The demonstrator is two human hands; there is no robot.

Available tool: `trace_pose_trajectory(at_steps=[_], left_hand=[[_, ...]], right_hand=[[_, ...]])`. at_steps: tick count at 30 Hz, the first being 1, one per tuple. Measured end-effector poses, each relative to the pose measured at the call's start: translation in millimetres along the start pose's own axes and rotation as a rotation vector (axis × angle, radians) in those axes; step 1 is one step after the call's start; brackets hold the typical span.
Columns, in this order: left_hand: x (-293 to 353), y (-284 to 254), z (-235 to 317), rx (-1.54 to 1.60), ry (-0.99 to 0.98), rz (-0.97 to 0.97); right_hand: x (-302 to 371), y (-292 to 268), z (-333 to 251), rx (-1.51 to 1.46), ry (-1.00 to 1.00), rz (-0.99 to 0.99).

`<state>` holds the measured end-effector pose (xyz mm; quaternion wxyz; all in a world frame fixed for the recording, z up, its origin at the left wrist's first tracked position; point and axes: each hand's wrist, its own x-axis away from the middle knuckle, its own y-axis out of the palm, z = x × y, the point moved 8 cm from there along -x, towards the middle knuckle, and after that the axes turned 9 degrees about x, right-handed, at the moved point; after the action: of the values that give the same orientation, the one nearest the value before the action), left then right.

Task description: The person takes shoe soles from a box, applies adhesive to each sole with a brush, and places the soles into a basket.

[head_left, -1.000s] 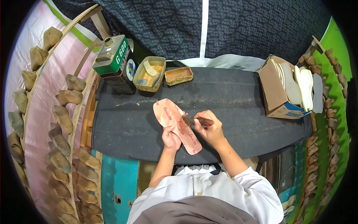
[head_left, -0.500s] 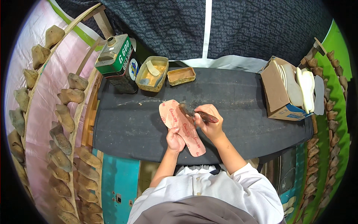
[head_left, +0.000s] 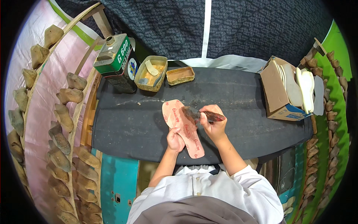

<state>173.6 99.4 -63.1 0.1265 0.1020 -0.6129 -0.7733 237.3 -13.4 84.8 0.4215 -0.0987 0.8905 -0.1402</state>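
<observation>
Pink insole sheet [head_left: 171,112]: on my feed, left hand [head_left: 175,141] grips it, right hand [head_left: 213,125] grasps a dark spreader [head_left: 190,112]; I judge this coating, needing even strokes next.

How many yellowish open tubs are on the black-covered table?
2. The deeper tub stands just right of the green-and-black can; the shallower tub is right of that one. Others could be hidden behind the cardboard box.

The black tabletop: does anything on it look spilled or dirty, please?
Yes, slightly: pale streaks and specks, left of the pink sole-shaped piece, stand out against the black tabletop. Nothing looks tipped over.
</observation>
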Motion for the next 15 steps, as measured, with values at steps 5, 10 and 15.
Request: trace_pose_trajectory(at_steps=[5,10,15], left_hand=[[0,3,5,-0.021,0.055,-0.025],[-2,-28,16,0.005,0.154,0.132],[-2,-13,10,-0.033,0.113,0.081]], right_hand=[[3,6,-1,-0.033,-0.017,0.034],[20,3,22,-0.075,0.118,-0.025],[16,0,24,-0.052,0.048,0.010]])
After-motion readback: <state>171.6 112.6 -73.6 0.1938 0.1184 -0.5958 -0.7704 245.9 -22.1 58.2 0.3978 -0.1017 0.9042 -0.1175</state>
